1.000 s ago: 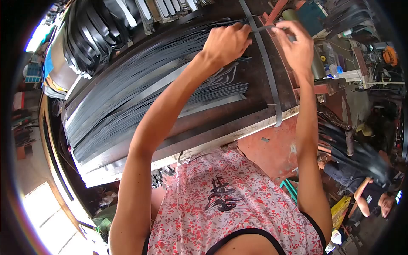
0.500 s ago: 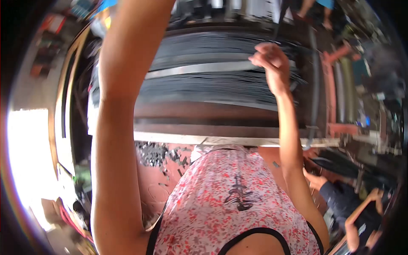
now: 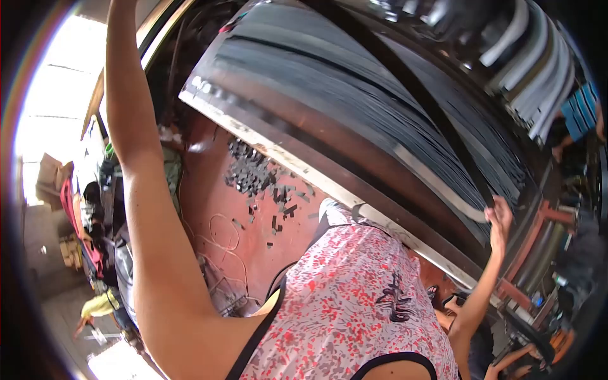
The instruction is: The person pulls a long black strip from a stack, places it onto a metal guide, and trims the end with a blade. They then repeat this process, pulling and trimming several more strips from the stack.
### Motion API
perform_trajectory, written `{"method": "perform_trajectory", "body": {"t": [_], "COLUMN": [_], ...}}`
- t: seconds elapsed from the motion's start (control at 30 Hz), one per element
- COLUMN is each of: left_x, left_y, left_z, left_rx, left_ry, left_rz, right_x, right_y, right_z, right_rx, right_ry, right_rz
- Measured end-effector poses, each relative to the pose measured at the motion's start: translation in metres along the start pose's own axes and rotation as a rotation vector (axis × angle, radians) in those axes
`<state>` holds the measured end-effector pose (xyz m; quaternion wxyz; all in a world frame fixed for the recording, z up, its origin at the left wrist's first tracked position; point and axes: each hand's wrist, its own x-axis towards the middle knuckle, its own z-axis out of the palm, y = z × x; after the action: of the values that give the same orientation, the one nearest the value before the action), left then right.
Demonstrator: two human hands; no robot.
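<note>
We see harsh white glare burning out the left side, with a second blown-out patch at lower left. The middle is moderately lit, with soft sheen on the dark strips [image 3: 405, 111]. Fisheye distortion bends the edges into black corners; a rainbow fringe arcs at left, and we notice slight blur at upper right.

1 long black flat strip [image 3: 437, 117] pulled taut; 1 white-edged dark workbench [image 3: 285, 166]; 1 red-and-white floral top [image 3: 342, 272]; small black rectangular scraps [image 3: 250, 175], too many to count.

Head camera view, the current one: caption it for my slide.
The right hand holds a long dark strip slanting over a bundle of thin strips.
</note>
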<state>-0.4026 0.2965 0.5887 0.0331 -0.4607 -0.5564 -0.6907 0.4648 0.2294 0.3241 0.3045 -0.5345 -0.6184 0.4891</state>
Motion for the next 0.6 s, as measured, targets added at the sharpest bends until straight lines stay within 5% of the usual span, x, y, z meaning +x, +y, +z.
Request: {"method": "perform_trajectory", "body": {"t": [0.23,0.3,0.37,0.6], "left_x": [-0.013,-0.008,-0.096,-0.174], "left_y": [-0.224,-0.33,-0.236,-0.285], "left_z": [-0.193,-0.27,-0.187,-0.187], "left_rx": [0.276,0.178,0.264,0.3], "left_ry": [0.226,0.015,0.209,0.388], "left_rz": [-0.541,-0.747,-0.652,-0.827], "right_x": [-0.045,-0.052,-0.061,-0.083], "right_y": [-0.01,-0.028,-0.033,-0.036], "right_z": [-0.09,-0.101,-0.099,-0.074], "right_rx": [-0.335,-0.393,-0.472,-0.83], "right_ry": [0.018,-0.009,0.003,0.055], "right_rz": [0.192,0.268,0.304,0.375]}}
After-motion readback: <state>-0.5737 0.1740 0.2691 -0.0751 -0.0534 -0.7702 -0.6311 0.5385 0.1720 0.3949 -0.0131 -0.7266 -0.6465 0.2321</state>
